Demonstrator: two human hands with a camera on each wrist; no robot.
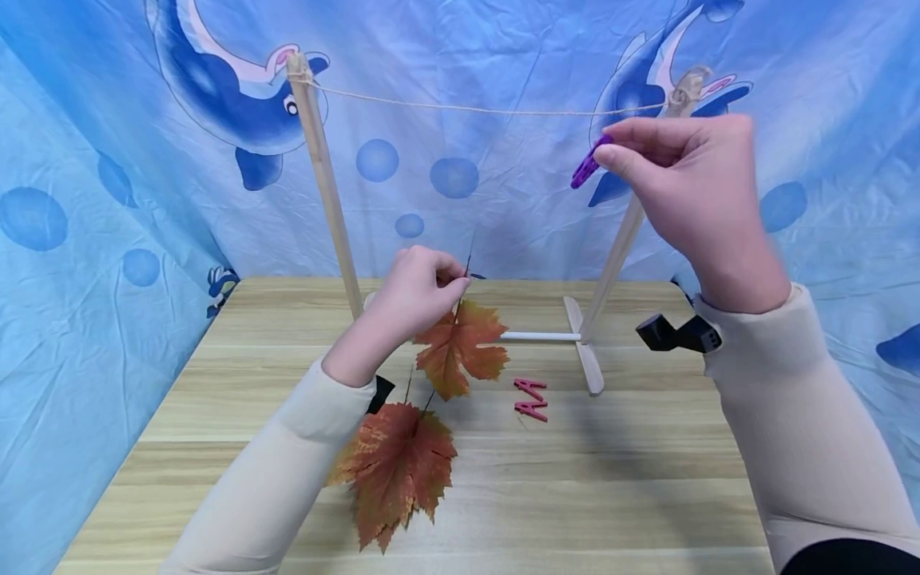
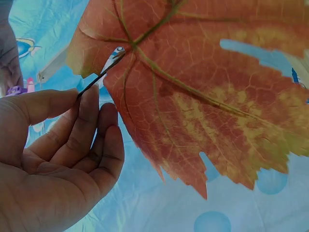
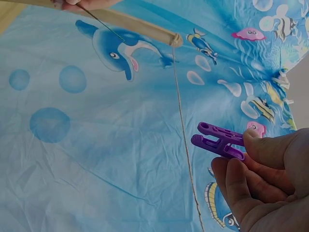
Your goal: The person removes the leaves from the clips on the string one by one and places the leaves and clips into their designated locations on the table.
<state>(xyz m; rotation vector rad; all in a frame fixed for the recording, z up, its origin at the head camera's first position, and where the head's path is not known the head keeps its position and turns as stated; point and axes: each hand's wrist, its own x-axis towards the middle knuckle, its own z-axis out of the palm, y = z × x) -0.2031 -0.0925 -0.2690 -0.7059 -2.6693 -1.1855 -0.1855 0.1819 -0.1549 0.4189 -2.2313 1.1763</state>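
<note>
My left hand (image 1: pixel 417 291) pinches the thin dark stem of an orange-red artificial maple leaf (image 1: pixel 460 347) between thumb and index finger. The leaf hangs above the table, and the left wrist view shows its veined face (image 2: pixel 193 92) close up. Raised at the right, my right hand (image 1: pixel 707 188) pinches a purple clothespin (image 1: pixel 588 164) by one end. In the right wrist view the clothespin's free end (image 3: pixel 207 135) points toward the string (image 3: pixel 186 140). That string (image 1: pixel 496 110) runs between two wooden posts, slightly above the right hand in the head view.
Left post (image 1: pixel 323 180) and right post (image 1: pixel 614 247) stand on the wood-grain table (image 1: pixel 647 447), with a white bar (image 1: pixel 542 336) low between them. Two dark pink clothespins (image 1: pixel 530 399) lie on the table. Stacked leaves (image 1: pixel 402 467) lie near the left forearm. A blue dolphin-print curtain (image 1: pixel 446 48) hangs behind.
</note>
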